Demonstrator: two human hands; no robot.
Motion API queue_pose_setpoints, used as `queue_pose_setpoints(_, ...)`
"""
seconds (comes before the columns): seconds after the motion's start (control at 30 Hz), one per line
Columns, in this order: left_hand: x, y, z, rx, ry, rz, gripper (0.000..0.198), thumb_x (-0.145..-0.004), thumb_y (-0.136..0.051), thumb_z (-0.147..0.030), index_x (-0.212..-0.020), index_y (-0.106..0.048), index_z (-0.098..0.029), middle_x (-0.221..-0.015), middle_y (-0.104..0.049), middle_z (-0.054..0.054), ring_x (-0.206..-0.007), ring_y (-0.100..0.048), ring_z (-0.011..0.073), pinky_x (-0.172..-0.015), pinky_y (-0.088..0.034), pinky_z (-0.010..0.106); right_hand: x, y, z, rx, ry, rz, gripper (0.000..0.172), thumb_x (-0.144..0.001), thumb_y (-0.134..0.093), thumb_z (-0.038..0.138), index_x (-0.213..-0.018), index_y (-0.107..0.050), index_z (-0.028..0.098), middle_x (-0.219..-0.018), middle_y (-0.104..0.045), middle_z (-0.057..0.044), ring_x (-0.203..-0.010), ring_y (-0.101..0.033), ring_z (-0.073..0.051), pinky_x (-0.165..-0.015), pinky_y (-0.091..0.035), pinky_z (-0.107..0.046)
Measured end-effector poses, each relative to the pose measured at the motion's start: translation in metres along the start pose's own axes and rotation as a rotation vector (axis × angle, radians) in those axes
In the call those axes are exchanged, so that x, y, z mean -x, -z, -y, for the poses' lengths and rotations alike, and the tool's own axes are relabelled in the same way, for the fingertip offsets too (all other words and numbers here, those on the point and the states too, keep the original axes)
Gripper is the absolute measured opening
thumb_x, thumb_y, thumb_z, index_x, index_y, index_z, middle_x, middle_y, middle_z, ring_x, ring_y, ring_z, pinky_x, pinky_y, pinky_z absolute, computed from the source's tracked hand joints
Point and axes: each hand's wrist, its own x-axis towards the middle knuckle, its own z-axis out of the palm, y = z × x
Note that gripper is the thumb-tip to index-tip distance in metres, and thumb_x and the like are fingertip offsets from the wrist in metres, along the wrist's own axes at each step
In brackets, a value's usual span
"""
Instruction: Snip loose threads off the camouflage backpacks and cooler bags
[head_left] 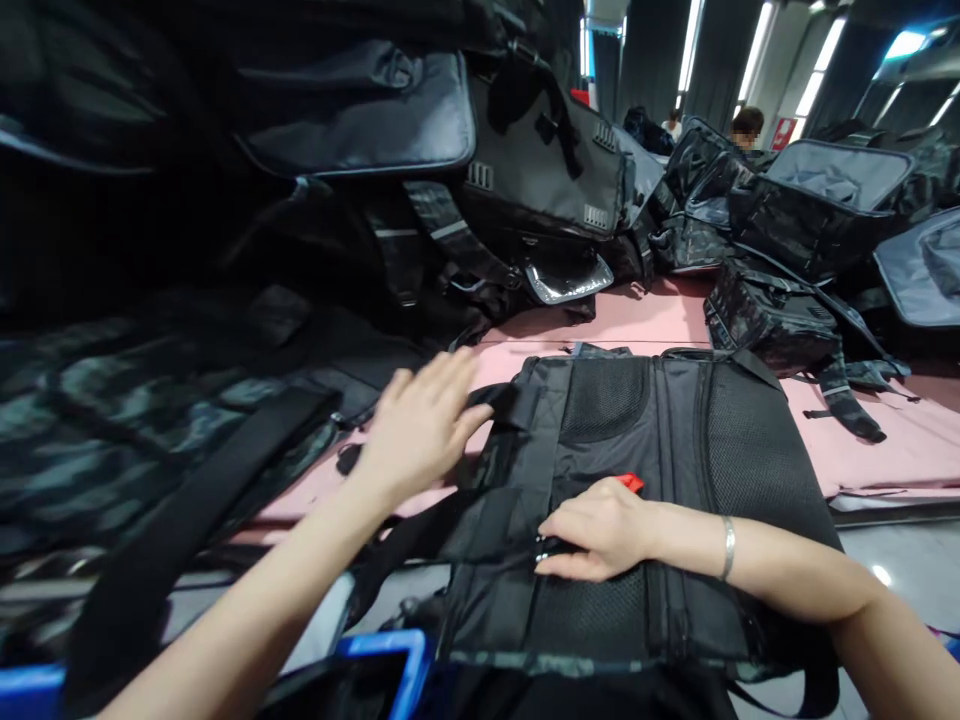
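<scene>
Across the near edge of the pink surface, a black fabric bag with mesh panels lies between our hands

Past that near edge, the bag's lower part reaches toward us; what bears it there we cannot tell. Our right hand lies over the bag's middle, pinching a small dark object with shiny tips between thumb and fingers. Just beside its knuckles shows a bright red piece; we cannot tell whether both are one thing. Our left hand is blurred beside the bag's left edge, fingers extended, apparently grasping nothing. It is near a wide black webbing strap; we see no grip on it.

We judge the bag light for its spread and pliable: the mesh should give under a press, the plain cloth should crease, and the thick seams should stay firmer. The cloth looks smooth enough to slide on the surface, and mesh could snag on anything pointed. We would take hold by a seam or the strap rather than the mesh.

Toward the surface's far right corner sit camouflage-patterned black bags with grey linings.
</scene>
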Motion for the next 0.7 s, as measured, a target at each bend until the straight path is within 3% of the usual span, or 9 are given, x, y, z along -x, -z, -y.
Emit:
queue_pose_setpoints(0.07, 0.026, -0.001, -0.009, 0.177, -0.232, 0.178, 0.048, -0.089, -0.033, -0.038, -0.133, -0.045, -0.024, -0.142, -0.043, 0.006, -0.133, -0.033, 0.0233, -0.111, -0.021, 0.045, 0.002, 0.005, 0.000, -0.062, -0.042, -0.134, 0.037, -0.091, -0.039, 0.048, -0.088, -0.058, 0.017, -0.059, -0.063, -0.001, -0.048, -0.058, -0.012, -0.047, -0.043, -0.023)
queue_pose_setpoints(0.13, 0.057, -0.005, -0.011, 0.245, -0.279, 0.255, 0.044, -0.089, -0.035, -0.040, -0.129, -0.050, -0.029, -0.137, -0.049, 0.003, -0.130, -0.039, 0.0219, -0.111, -0.022, 0.044, 0.004, 0.009, 0.001, -0.110, -0.129, -0.247, 0.034, -0.089, -0.043, 0.046, -0.091, -0.059, 0.016, -0.060, -0.064, -0.001, -0.044, -0.056, -0.012, -0.048, -0.045, -0.024)
queue_pose_setpoints(0.23, 0.112, -0.016, 0.001, 0.171, 0.092, 0.007, 0.046, -0.089, -0.034, -0.041, -0.124, -0.054, -0.018, -0.131, -0.054, 0.013, -0.124, -0.045, 0.0282, -0.107, -0.028, 0.050, 0.003, 0.013, 0.003, -0.144, -0.231, -0.323, 0.029, -0.088, -0.048, 0.043, -0.091, -0.059, 0.017, -0.064, -0.066, -0.002, -0.043, -0.054, -0.011, -0.048, -0.046, -0.024)
queue_pose_setpoints(0.3, 0.154, -0.025, 0.008, 0.194, 0.346, -0.171, 0.046, -0.089, -0.035, -0.041, -0.121, -0.052, -0.013, -0.125, -0.056, 0.017, -0.117, -0.051, 0.0281, -0.102, -0.037, 0.044, 0.002, 0.015, 0.004, -0.144, -0.228, -0.351, 0.025, -0.087, -0.050, 0.040, -0.089, -0.060, 0.017, -0.064, -0.065, -0.002, -0.043, -0.054, -0.011, -0.047, -0.046, -0.023)
queue_pose_setpoints(0.37, 0.197, -0.040, 0.005, 0.330, 0.436, -0.160, 0.036, -0.088, -0.042, -0.040, -0.114, -0.054, -0.018, -0.112, -0.064, 0.011, -0.102, -0.061, 0.0230, -0.092, -0.047, 0.034, 0.001, 0.014, 0.004, -0.138, -0.210, -0.362, 0.024, -0.087, -0.051, 0.039, -0.087, -0.060, 0.017, -0.061, -0.064, -0.001, -0.042, -0.054, -0.010, -0.046, -0.045, -0.022)
queue_pose_setpoints(0.47, 0.245, -0.072, -0.021, 0.483, 0.376, -0.012, 0.031, -0.087, -0.046, -0.040, -0.109, -0.055, -0.022, -0.100, -0.068, 0.006, -0.089, -0.066, 0.0192, -0.081, -0.052, 0.027, 0.000, 0.014, 0.003, -0.134, -0.210, -0.352, 0.025, -0.087, -0.051, 0.040, -0.086, -0.061, 0.017, -0.059, -0.063, 0.000, -0.040, -0.052, -0.009, -0.045, -0.044, -0.022)
queue_pose_setpoints(0.53, 0.257, -0.094, -0.041, 0.561, 0.315, 0.017, 0.035, -0.085, -0.048, -0.040, -0.115, -0.053, -0.022, -0.108, -0.067, 0.007, -0.097, -0.064, 0.0212, -0.081, -0.053, 0.028, -0.001, 0.016, 0.002, -0.129, -0.231, -0.342, 0.027, -0.086, -0.050, 0.041, -0.085, -0.061, 0.017, -0.058, -0.063, 0.000, -0.039, -0.051, -0.009, -0.044, -0.045, -0.021)
queue_pose_setpoints(0.6, 0.254, -0.109, -0.053, 0.601, 0.314, -0.035, 0.033, -0.086, -0.044, -0.037, -0.113, -0.055, -0.021, -0.108, -0.067, 0.008, -0.098, -0.064, 0.0230, -0.081, -0.054, 0.031, -0.002, 0.025, 0.001, -0.130, -0.256, -0.339, 0.026, -0.085, -0.051, 0.041, -0.085, -0.061, 0.017, -0.060, -0.063, 0.000, -0.039, -0.051, -0.008, -0.042, -0.044, -0.020)
queue_pose_setpoints(0.7, 0.235, -0.110, -0.056, 0.628, 0.308, -0.117, 0.029, -0.086, -0.038, -0.031, -0.099, -0.061, -0.019, -0.096, -0.069, 0.010, -0.089, -0.066, 0.0234, -0.077, -0.054, 0.033, -0.001, 0.054, 0.003, -0.128, -0.289, -0.348, 0.019, -0.085, -0.055, 0.035, -0.088, -0.059, 0.017, -0.063, -0.063, 0.000, -0.041, -0.052, -0.008, -0.040, -0.042, -0.018)
